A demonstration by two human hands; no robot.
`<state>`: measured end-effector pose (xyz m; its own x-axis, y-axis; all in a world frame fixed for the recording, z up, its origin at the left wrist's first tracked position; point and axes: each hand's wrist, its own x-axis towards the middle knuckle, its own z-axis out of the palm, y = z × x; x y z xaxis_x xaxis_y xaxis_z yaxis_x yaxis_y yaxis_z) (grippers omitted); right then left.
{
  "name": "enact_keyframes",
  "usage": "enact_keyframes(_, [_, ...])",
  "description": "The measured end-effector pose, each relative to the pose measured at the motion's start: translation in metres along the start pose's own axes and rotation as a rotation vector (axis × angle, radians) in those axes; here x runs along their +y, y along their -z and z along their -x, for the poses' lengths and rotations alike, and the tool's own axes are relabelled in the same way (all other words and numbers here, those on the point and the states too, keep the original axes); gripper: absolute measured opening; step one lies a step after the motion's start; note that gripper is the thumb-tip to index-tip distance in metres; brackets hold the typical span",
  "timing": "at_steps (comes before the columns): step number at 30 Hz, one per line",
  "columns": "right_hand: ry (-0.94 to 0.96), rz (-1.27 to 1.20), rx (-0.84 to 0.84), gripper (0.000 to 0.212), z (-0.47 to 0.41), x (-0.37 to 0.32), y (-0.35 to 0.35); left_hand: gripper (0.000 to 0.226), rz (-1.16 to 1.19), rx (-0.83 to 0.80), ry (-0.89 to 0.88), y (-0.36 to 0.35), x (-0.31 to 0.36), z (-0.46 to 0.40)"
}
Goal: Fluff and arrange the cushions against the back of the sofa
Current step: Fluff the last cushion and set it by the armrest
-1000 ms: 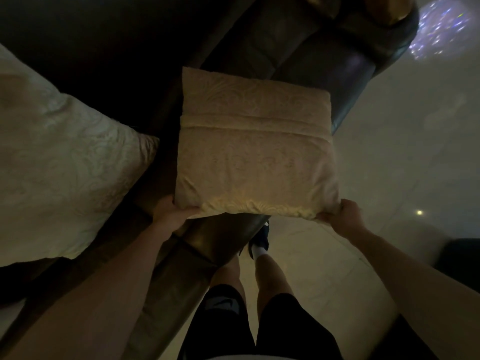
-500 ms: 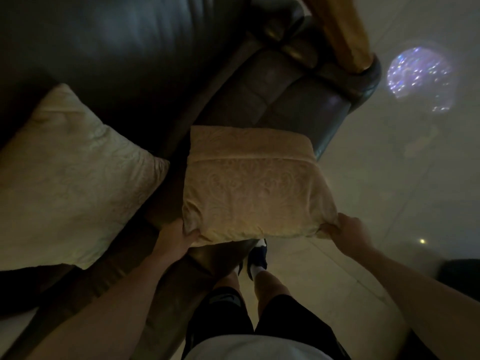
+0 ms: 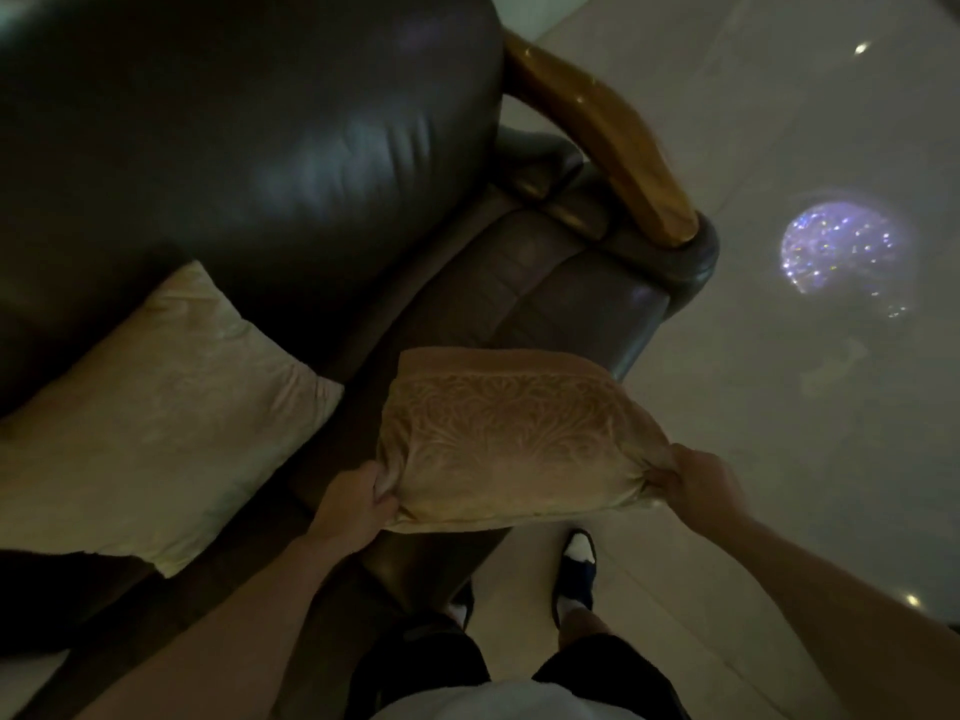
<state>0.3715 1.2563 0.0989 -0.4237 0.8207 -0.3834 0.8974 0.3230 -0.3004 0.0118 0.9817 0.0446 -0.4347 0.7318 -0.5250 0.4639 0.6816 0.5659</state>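
Head view: tan cushion (image 3: pixel 511 439) gripped at its two near corners, left hand (image 3: pixel 356 504) clenched on one, right hand (image 3: pixel 696 480) clenched on the other, held in the air over the front edge of the sofa (image 3: pixel 249 148) seat near the wooden armrest (image 3: pixel 602 127) end. Looks mid-fluff, not yet set against the backrest. Pale cushion (image 3: pixel 161 407) already propped on the seat against the backrest, further from the armrest. Judged about halfway: one placed, one left to shake out and lean back.

Against the earlier frames: tan cushion lower and more foreshortened, tipped flatter; both grips unchanged at the corners; more of the backrest and armrest in sight; pale cushion unmoved.
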Motion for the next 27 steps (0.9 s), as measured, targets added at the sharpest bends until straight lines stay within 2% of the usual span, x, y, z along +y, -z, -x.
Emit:
enact_keyframes(6, [0.087, -0.044, -0.030, 0.016, -0.026, 0.052, 0.033, 0.027, -0.190, 0.012, -0.091, -0.016, 0.045, 0.003])
enact_keyframes(15, [0.227, -0.216, 0.131, 0.010, -0.084, 0.111, 0.103, 0.030, -0.250, 0.198, -0.152, -0.020, 0.164, -0.009])
enact_keyframes(21, [0.297, -0.192, 0.150, 0.015, -0.128, 0.113, 0.145, 0.031, -0.277, 0.302, -0.101, -0.015, 0.209, -0.009])
enact_keyframes(27, [0.375, -0.160, 0.197, 0.009, -0.169, 0.099, 0.166, 0.031, -0.225, 0.351, -0.110, -0.012, 0.222, -0.018])
